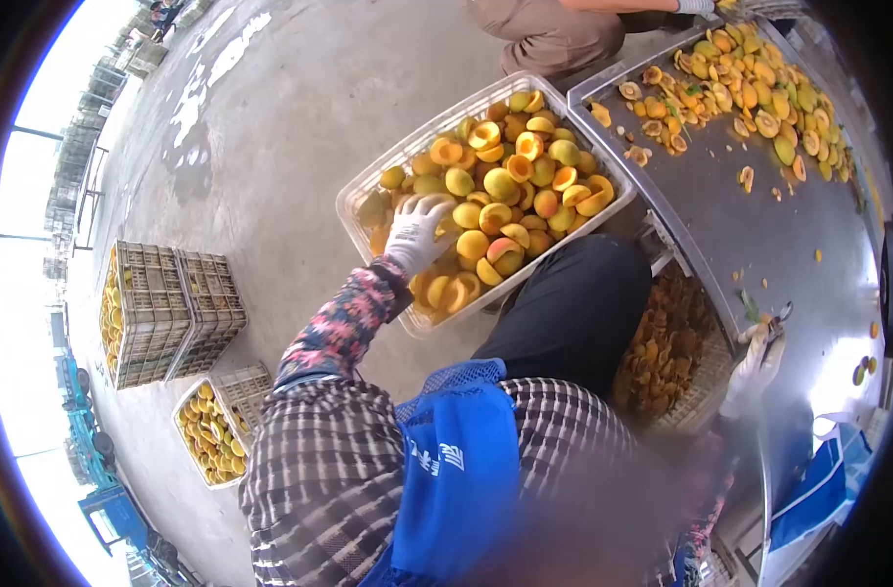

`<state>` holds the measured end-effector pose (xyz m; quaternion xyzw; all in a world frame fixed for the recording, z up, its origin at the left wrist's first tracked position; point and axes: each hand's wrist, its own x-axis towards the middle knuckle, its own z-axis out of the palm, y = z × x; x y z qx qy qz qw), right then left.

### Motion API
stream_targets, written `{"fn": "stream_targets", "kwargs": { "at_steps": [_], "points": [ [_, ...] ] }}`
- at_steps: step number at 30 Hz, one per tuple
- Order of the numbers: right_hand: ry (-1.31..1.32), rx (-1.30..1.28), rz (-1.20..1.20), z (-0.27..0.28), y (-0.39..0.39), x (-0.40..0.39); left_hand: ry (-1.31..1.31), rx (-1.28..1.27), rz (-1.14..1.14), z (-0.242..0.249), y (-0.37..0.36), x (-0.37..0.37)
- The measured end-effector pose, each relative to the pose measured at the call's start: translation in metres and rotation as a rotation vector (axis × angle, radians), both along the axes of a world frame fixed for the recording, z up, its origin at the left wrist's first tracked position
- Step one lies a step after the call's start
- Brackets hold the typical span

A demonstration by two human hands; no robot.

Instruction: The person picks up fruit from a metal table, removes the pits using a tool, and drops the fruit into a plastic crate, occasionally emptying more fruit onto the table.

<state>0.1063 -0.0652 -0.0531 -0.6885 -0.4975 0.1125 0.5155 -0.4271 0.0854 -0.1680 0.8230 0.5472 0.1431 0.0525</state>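
My left hand (417,233), in a white glove, reaches over the near left part of a white plastic crate (363,181). Its fingers are apart and touch the yellow-orange peaches (500,183) that fill the crate, many of them halved. I cannot see anything lifted in that hand. At the near edge of the metal table (701,210), my gloved right hand (753,370) is closed around a small metal pitting tool (785,312), whose looped end sticks up past the fingers. A green leaf (750,305) lies close to the tool.
Cut peaches (759,93) are heaped at the table's far end, where a co-worker's gloved hand (696,6) shows. Beside my knee, a lower crate (676,357) holds brownish pieces. Stacked crates (153,313) and another fruit-filled crate (209,435) stand on the floor to the left.
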Motion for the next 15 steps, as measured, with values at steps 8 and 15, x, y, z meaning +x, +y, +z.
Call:
{"fn": "stream_targets", "kwargs": {
  "at_steps": [8,15],
  "points": [
    [0.018,0.020,-0.016,0.003,0.002,-0.001,0.369,-0.658,-0.401,-0.036,-0.048,-0.004],
    [0.072,0.062,0.004,0.013,-0.001,-0.008,0.218,-0.909,-0.409,-0.014,-0.038,-0.003]
  ]
}}
